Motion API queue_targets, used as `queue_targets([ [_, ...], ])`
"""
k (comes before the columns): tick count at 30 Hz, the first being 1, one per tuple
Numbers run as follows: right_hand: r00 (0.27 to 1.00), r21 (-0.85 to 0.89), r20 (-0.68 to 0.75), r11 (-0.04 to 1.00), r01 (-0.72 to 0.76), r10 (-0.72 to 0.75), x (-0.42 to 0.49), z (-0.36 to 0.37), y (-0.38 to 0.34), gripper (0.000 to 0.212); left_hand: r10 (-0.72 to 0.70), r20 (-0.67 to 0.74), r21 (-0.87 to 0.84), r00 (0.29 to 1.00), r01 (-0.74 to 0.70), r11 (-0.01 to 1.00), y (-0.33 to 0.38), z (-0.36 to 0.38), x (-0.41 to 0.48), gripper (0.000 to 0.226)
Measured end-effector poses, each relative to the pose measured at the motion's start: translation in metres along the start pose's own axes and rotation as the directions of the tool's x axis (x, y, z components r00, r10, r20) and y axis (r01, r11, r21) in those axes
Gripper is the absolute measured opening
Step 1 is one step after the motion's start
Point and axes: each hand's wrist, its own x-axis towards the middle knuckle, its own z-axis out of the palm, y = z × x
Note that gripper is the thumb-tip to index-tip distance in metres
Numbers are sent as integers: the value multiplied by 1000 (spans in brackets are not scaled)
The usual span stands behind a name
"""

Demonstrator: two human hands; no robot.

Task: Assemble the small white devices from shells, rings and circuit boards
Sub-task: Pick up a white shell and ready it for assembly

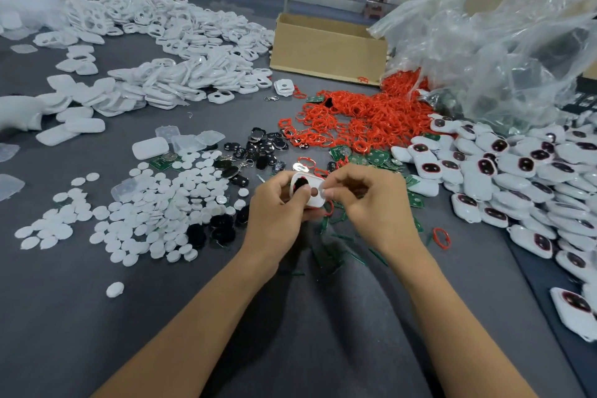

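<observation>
Both hands, left hand [277,203] and right hand [371,200], are pinching one white shell [310,192] just above the worktop [97,317]. Something dark, perhaps a pad, is sitting at its nine o'clock opening. Pressing evenly should be seating it flush.

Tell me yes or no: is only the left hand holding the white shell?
No: the left hand and the right hand both pinch the white shell between them.

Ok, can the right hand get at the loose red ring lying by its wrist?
Probably yes: the red ring lies alone just outside the right hand, nothing over it. But its fingers pinch the white shell, so it would have to let go first.
</observation>
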Motion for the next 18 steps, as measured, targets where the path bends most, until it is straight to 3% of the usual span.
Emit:
queue_targets([
  [4,996,-140,-8,987,81,-83,1,5,2,17,12,37,22,999,-13,1000,-1,-1,-2,15],
  [14,996,59,-88,998,-17,22,1,8,6,15,-57,90,-83,994,64,994,5,-1,-4,18],
  [18,993,-40,-110,998,43,-47,-3,11,5,14,-70,82,-129,994,80,988,5,-3,-3,16],
])
